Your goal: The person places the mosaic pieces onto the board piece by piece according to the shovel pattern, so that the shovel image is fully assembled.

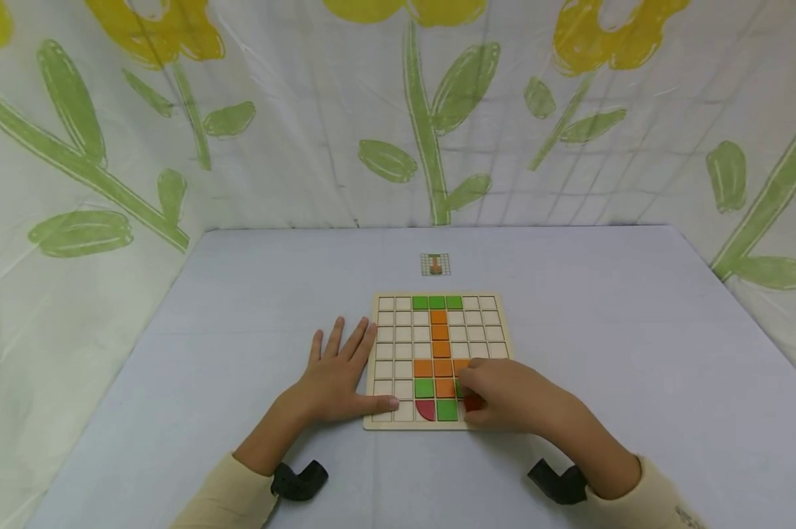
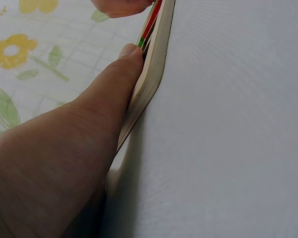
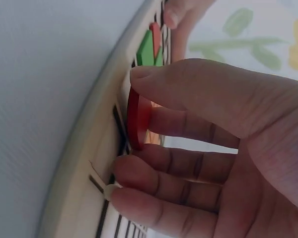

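Note:
A wooden grid board [image 1: 385,334] lies on the table before me. My left hand [image 1: 335,386] is spread along its left side, the thumb resting on the lower left cells. Over the lower right cells, my right hand [image 1: 513,397] pinches a red, curved-edged tile [image 3: 139,119] between thumb and fingers; the tile stands tilted on edge at the board. Green tiles [image 1: 437,302] fill the middle of the top row. Below them runs a column of orange tiles [image 1: 440,332]. A red quarter-round tile [image 1: 426,410] sits beside a green tile [image 1: 447,410] in the bottom row. My right fingers partly cover nearby tiles.
A small pattern card [image 1: 435,264] lies beyond the board's far edge. The white table [image 1: 252,294] extends around the board, and a flower-printed curtain [image 1: 272,169] hangs behind it. Black bands [image 1: 299,481] are on both wrists.

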A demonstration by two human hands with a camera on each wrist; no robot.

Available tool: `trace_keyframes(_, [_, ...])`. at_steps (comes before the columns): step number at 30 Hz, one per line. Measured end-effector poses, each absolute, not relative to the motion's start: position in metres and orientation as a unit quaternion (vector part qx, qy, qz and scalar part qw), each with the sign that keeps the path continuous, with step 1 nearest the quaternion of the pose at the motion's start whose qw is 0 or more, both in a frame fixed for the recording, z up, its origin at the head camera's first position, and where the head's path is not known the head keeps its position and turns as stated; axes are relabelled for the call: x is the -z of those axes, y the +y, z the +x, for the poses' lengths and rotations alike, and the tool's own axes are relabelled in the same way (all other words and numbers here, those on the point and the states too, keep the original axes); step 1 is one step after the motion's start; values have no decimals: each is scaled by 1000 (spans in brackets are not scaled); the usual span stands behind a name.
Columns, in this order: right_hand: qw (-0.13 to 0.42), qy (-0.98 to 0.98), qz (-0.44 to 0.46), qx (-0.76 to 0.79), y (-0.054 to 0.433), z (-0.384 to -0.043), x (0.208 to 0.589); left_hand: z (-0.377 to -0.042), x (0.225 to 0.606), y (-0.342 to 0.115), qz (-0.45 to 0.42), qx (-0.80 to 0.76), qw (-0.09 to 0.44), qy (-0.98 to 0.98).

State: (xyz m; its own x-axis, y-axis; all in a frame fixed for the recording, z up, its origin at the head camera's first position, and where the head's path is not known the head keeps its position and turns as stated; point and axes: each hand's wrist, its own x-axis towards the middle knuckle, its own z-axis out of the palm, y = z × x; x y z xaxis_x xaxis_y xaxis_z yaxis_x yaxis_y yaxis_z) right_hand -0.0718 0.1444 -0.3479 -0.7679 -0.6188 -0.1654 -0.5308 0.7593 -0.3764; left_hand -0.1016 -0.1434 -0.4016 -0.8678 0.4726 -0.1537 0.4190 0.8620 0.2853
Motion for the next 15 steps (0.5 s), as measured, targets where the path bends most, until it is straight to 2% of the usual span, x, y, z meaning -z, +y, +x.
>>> trace_keyframes(15, [87, 931, -332, 126, 131, -65, 349, -101, 399, -143, 231, -129, 112, 958])
